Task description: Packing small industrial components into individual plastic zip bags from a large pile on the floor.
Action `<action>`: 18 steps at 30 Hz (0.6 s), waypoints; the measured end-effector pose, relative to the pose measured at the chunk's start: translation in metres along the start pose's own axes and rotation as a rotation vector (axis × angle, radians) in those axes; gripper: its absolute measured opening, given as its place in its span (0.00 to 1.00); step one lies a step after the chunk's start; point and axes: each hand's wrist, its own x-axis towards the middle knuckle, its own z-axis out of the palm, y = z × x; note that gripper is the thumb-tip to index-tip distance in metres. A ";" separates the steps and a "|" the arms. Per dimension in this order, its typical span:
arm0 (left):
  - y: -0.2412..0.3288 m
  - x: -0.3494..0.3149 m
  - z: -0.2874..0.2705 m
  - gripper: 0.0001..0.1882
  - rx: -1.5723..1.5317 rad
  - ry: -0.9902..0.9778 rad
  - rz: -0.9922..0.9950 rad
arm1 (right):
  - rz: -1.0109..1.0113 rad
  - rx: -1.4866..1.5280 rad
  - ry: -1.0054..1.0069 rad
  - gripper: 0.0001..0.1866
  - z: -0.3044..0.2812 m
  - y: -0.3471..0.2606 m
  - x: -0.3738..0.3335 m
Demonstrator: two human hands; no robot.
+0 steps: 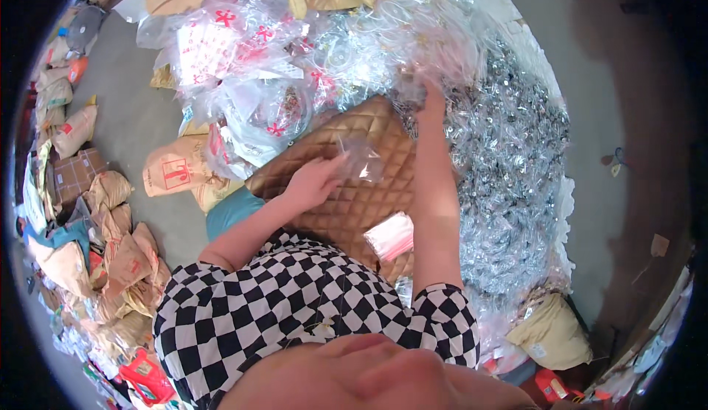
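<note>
My left hand [316, 179] rests on a brown quilted cushion [354, 189] and pinches a small clear plastic bag [361, 161] by its edge. My right hand [431, 93] reaches far forward into a heap of clear plastic packets [413, 41]; its fingers are buried among them, so what they grip is hidden. A large pile of small shiny silver pieces in clear bags [509, 174] lies along the right of my right arm. A small packet with pink contents [391, 237] lies on the cushion near my right elbow.
Clear bags with red marks [236, 49] are heaped at the upper left. Tan paper parcels [177, 167] lie beside the cushion and several more [110, 248] line the grey floor at the left. Another tan parcel [549, 332] sits at the lower right.
</note>
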 end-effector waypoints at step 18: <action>-0.020 -0.065 0.030 0.10 -0.025 0.039 0.005 | 0.629 0.777 0.023 0.17 0.014 -0.120 -0.092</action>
